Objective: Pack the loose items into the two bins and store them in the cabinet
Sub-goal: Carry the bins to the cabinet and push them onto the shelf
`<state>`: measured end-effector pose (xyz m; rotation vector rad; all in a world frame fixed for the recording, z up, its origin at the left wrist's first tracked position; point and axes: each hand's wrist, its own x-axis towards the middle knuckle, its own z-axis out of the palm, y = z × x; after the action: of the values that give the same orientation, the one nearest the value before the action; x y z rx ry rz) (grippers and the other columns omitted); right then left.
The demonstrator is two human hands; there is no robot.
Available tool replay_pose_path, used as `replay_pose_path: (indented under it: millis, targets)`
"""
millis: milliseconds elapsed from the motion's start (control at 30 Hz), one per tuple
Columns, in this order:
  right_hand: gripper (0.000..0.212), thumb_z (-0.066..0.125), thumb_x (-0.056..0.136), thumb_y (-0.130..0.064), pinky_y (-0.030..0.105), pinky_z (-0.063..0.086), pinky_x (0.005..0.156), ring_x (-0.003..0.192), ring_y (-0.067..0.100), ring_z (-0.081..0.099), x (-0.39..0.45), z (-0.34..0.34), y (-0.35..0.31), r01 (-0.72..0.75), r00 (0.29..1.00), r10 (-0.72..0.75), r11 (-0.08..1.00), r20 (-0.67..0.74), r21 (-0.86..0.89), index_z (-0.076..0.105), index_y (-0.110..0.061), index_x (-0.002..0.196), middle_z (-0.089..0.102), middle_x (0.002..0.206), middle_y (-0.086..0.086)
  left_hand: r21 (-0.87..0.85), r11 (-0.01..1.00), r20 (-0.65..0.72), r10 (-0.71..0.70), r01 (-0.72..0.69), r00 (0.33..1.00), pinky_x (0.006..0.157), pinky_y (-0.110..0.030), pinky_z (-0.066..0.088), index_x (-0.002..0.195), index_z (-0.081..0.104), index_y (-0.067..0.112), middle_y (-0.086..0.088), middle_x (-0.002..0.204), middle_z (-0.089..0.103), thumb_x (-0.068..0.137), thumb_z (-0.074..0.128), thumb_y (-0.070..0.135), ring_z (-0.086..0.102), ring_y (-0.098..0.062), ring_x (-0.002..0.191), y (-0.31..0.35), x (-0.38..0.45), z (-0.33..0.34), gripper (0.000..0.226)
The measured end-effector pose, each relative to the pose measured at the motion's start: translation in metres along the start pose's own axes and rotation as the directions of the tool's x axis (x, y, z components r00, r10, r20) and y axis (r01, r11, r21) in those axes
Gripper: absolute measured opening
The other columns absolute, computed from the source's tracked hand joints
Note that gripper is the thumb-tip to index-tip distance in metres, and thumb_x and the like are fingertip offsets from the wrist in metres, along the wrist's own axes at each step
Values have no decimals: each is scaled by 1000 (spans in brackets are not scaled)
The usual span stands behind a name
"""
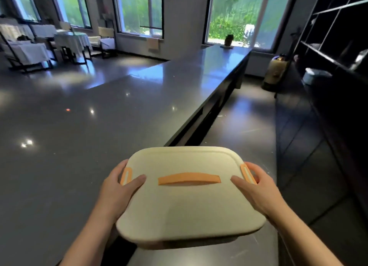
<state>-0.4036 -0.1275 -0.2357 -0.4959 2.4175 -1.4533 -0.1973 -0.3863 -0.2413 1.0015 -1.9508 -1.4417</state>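
The bin (191, 196) is gripped at both short ends: the left hand (117, 188) and the right hand (256, 188) are each curled round an end by an orange latch (125, 175), thumbs laid on the closed lid. The bin is held in the air, over the near edge of the counter (99, 116) and the aisle floor. Its long axis runs left to right between the hands. Dark shelving (328, 46) lies to the right, nearer the right hand; a turn that way is judged necessary. No cabinet door is identifiable.
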Motion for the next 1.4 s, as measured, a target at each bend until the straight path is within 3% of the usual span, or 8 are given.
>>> replay_pose_path:
  millis: [133,367,500,667,833,1000,1233,1400]
  targets:
    - [51,77,77,-37,23,46,64,92,13,61,43,-20,25,-78,991,75,997,-115,-18,55,-29,122,62,108,-3,17,1000,160,16,-19,987,75,-26,47,125,57,23,2,115,66,70,81,33,62,-15,100,7,66,56,60]
    - [47,75,80,-34,18,42,63,90,5,58,121,-30,27,-170,938,176,984,-298,46,52,-33,120,61,102,-13,-10,996,337,89,-91,937,61,-16,43,123,58,24,3,106,67,74,78,19,62,-7,88,44,198,139,53]
    - [54,76,78,-34,22,46,67,93,9,60,157,-44,28,-205,889,228,974,-398,99,52,-29,126,61,105,-12,-25,992,437,121,-122,891,64,-20,46,126,57,25,2,107,68,73,79,19,64,-12,90,68,258,188,57]
    - [52,76,79,-32,17,41,60,89,5,59,210,-74,37,-244,842,268,963,-468,113,51,-30,125,59,101,-15,-12,994,524,95,-104,846,80,-38,55,125,57,28,2,108,68,72,81,24,66,-18,94,79,310,257,58]
    - [57,75,79,-34,18,42,62,93,8,59,283,-102,67,-295,824,318,947,-468,125,49,-27,130,59,109,-9,33,992,590,77,-119,804,77,-42,57,126,53,37,8,100,70,71,79,37,69,-15,87,86,368,335,61]
    - [56,75,79,-33,20,43,64,92,7,59,377,-149,85,-273,826,300,954,-478,127,50,-27,129,58,104,-13,46,988,601,91,-148,794,71,-34,55,127,50,38,11,100,67,76,75,37,67,-12,86,117,428,422,57]
    - [61,75,79,-36,28,48,73,99,14,60,523,-212,89,-225,844,248,969,-476,105,48,-28,133,60,115,-5,56,983,564,113,-175,818,76,-39,57,125,50,44,10,104,68,71,74,48,67,-11,90,166,521,520,60]
    - [56,74,80,-32,20,44,63,93,9,60,623,-233,96,-222,861,258,966,-439,134,49,-26,130,61,108,-7,72,986,529,88,-148,844,61,-26,51,128,51,37,9,100,66,76,75,36,66,-12,84,192,594,577,57]
